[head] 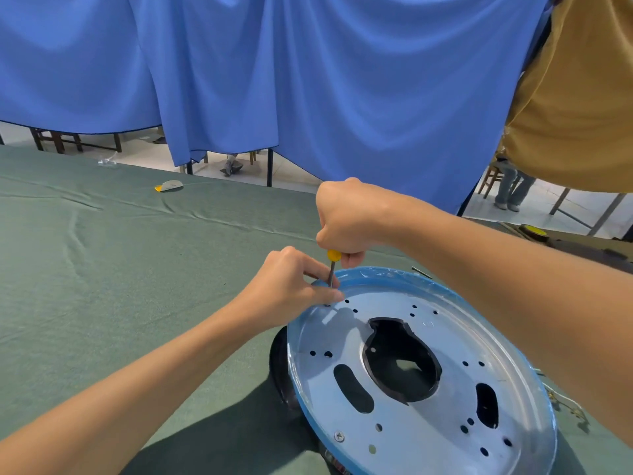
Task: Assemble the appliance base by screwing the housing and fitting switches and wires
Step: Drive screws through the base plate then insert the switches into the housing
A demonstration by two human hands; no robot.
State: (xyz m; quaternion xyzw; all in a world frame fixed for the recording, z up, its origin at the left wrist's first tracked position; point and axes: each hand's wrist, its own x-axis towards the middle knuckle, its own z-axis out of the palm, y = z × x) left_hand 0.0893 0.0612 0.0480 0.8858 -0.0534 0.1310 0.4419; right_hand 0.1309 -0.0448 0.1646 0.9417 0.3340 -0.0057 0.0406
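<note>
A round silver metal plate with a blue-film rim [424, 365] lies on a black housing [282, 371] at the lower right of the green table. It has several holes and slots, and one screw [339, 436] sits seated near its front edge. My right hand [349, 217] is closed around the yellow handle of a screwdriver [332, 265], held upright with its tip at a hole on the plate's far-left edge. My left hand [291, 286] pinches the shaft and the screw at the tip, which my fingers mostly hide.
A green cloth covers the table [137, 269]. A small grey and yellow piece [169, 186] lies far left near the back edge. Dark parts with a yellow disc [534, 231] sit at the right. Blue curtains hang behind; a person in a tan shirt [575, 97] stands right.
</note>
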